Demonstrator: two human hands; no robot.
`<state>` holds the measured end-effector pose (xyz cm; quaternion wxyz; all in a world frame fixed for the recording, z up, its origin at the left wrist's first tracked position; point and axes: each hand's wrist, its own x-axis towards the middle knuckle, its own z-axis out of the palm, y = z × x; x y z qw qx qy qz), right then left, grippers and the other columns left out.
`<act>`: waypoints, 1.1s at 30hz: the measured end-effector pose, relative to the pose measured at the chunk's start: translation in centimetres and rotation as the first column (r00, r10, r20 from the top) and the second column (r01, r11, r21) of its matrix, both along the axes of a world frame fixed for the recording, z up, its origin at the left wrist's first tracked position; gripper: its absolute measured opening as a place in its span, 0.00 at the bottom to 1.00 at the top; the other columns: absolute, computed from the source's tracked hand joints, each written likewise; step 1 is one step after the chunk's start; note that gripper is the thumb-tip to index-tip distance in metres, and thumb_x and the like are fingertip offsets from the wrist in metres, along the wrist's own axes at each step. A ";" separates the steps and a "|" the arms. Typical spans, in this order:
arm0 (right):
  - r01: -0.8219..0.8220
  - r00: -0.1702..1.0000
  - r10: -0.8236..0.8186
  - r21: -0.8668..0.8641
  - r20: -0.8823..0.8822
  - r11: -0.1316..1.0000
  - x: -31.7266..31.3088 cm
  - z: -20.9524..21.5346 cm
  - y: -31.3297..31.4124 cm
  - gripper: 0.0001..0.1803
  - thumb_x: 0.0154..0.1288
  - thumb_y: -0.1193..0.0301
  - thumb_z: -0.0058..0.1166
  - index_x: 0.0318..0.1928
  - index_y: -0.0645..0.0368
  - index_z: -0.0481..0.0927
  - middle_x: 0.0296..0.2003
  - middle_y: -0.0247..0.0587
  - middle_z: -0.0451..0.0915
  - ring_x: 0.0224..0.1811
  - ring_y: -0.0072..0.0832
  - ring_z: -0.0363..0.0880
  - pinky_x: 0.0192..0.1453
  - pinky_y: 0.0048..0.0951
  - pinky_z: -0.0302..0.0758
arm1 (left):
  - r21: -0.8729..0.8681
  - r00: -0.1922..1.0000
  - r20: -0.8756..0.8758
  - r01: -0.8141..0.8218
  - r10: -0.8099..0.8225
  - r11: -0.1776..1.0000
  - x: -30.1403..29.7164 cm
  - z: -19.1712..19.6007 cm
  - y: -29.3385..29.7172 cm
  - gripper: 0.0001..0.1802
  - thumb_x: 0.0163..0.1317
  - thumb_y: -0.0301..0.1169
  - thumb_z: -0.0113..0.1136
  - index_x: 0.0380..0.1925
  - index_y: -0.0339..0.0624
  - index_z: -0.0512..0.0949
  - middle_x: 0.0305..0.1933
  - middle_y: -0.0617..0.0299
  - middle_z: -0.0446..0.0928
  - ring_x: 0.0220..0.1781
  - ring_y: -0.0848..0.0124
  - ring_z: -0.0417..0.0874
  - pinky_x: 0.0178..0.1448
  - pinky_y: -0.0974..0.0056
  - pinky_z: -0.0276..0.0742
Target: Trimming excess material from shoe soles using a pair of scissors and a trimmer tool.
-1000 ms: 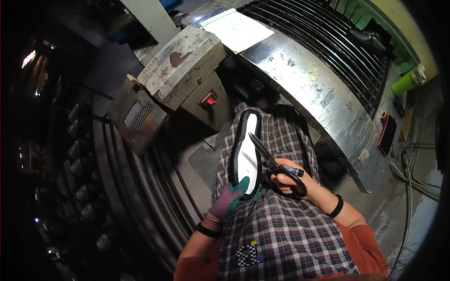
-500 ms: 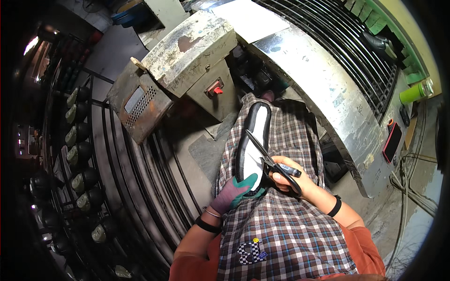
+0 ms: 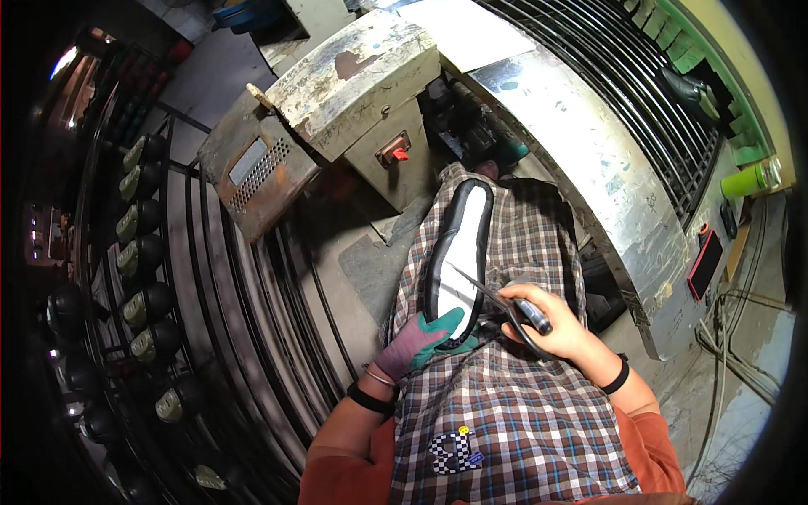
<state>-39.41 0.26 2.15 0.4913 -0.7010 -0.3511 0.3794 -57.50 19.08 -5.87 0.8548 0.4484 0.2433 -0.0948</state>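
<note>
A black shoe (image 3: 436,278) with a white bottom lies sole-up along my lap, its narrow end pointing away from me. My left hand (image 3: 421,341), in a purple and green glove, grips its near end, with the thumb on the white face. My bare right hand (image 3: 560,328) holds black scissors (image 3: 490,295) with the blades pointing up and left over the white bottom. Whether the tips touch it, I cannot tell. A dark, thick marker pen (image 3: 532,316) is held in the same hand.
A checked apron (image 3: 522,404) covers my lap. Ahead stands a worn metal machine (image 3: 353,71) with a red switch (image 3: 399,155). A metal bench (image 3: 606,168) curves along the right, with a phone (image 3: 704,264) and green bottle (image 3: 745,182) beyond. Racks of black shoes (image 3: 151,303) line the left.
My right hand has moved slightly right, drawing the scissors back, so their tips sit lower on the white bottom. The left hand keeps its grip. The view has shifted a little.
</note>
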 end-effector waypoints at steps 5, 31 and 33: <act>-0.095 0.625 0.219 -0.205 0.750 0.974 1.6 0.1 -1.7 0.29 0.44 0.70 0.65 0.52 0.54 0.77 0.29 0.42 0.76 0.29 0.38 0.79 0.31 0.37 0.76 | -0.043 0.999 -0.038 0.019 -0.021 0.999 -0.5 0.6 0.6 0.26 0.64 0.30 0.59 0.60 0.29 0.69 0.57 0.58 0.76 0.56 0.74 0.76 0.62 0.68 0.69; -0.275 0.507 0.472 -0.383 0.722 0.882 1.8 1.5 -1.7 0.37 0.40 0.71 0.66 0.58 0.49 0.74 0.31 0.42 0.77 0.30 0.38 0.80 0.31 0.36 0.77 | -0.207 0.991 0.124 0.079 -0.054 0.975 -0.7 -0.9 1.0 0.37 0.58 0.32 0.68 0.65 0.34 0.63 0.64 0.54 0.70 0.65 0.65 0.71 0.70 0.62 0.65; -0.294 0.397 0.568 -0.487 0.721 0.823 1.7 2.4 -1.8 0.39 0.39 0.69 0.66 0.60 0.48 0.73 0.32 0.42 0.78 0.30 0.39 0.80 0.31 0.36 0.78 | -0.161 0.991 0.114 0.094 -0.076 0.982 -0.8 -0.6 1.1 0.34 0.59 0.31 0.66 0.64 0.34 0.64 0.62 0.57 0.72 0.63 0.69 0.72 0.69 0.64 0.65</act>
